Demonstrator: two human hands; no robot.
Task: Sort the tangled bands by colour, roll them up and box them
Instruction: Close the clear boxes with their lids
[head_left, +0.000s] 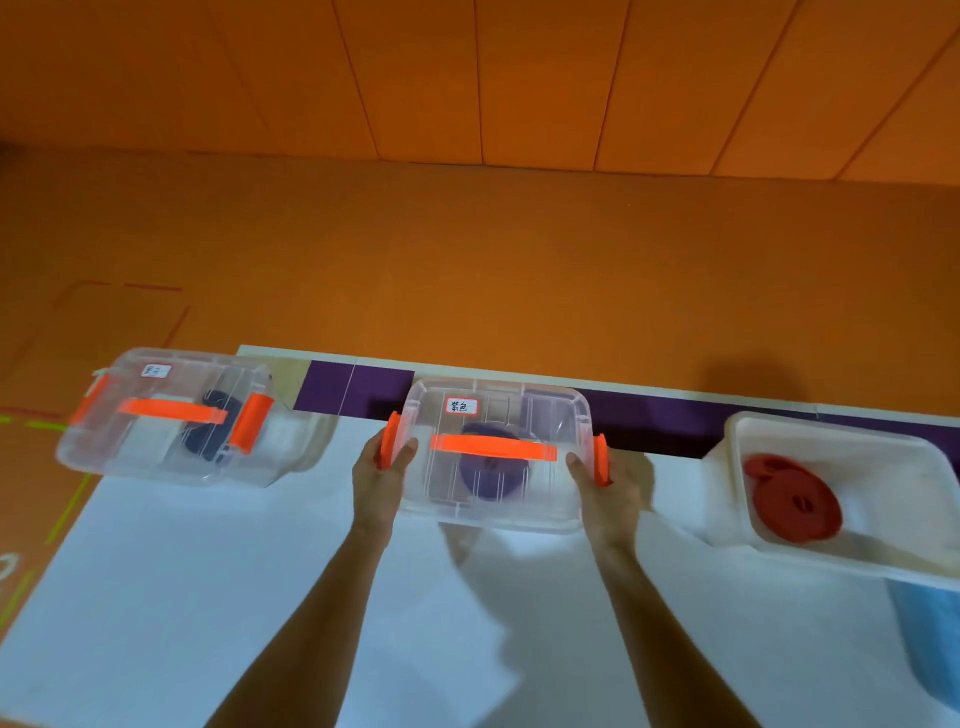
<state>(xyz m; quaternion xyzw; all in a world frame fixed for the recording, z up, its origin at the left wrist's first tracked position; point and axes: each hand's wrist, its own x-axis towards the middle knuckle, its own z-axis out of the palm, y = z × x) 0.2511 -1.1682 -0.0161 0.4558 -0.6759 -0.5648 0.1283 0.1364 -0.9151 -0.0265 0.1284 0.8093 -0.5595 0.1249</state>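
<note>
Room: orange padded wall panels (467, 78) rise behind, with orange flooring (519, 270) beyond the far edge of my worktop.
Worktop: white surface (208, 571) with a dark purple strip (353, 387) running along its far edge.
Middle box: clear lidded box (498, 499) with an orange carry handle (493, 448) across the lid and a white label (461, 406) with handwriting near the lid's far left corner; it sits at the far middle of my worktop, overlapping the purple strip.
Purple band: a rolled purple band (491, 470) lies inside the middle box, seen through the lid under the handle.
Left hand: my left hand (382, 475) is closed around the left end of the middle box, fingers by the orange latch (388, 441).
Right hand: my right hand (610, 480) grips the right end of the same box, thumb on the lid beside the other orange latch (601, 460).
Left box: a second clear box (171, 415), lid on, orange handle and latches, holds a dark rolled band (218, 426); it hangs over the worktop's far left corner.
Right box: an open, lidless white box (841, 483) stands to my right with a rolled red band (792, 506) inside, against its left wall.
Blue item: something blue (930, 639) shows below the right box at the frame edge; I cannot tell what it is.
</note>
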